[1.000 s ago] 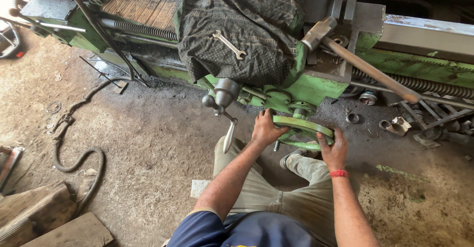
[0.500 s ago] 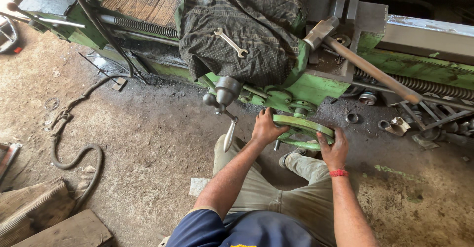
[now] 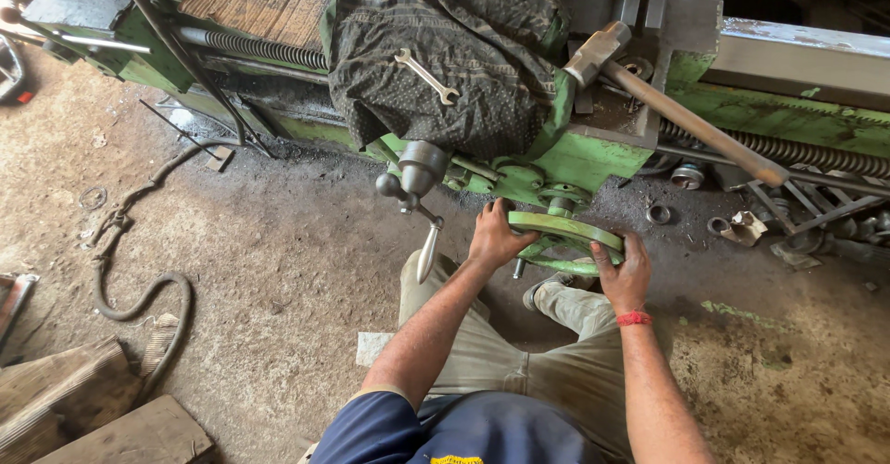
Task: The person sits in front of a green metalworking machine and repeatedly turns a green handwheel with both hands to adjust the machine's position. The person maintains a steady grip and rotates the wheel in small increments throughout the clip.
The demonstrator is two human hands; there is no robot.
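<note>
Green handwheel [image 3: 565, 228] on lathe carriage: left hand [image 3: 496, 237] and right hand [image 3: 626, 274] grip rim. Spanner [image 3: 426, 76] lies on dark cloth [image 3: 445, 47]; hammer [image 3: 686, 116] rests alongside.

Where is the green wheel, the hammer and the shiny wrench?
green wheel [image 3: 565, 226], head view, top of its rim between the two hands.
hammer [image 3: 686, 121], head view, middle of its long handle.
wrench [image 3: 426, 76], head view, middle of its shaft, on the dark cloth.
</note>
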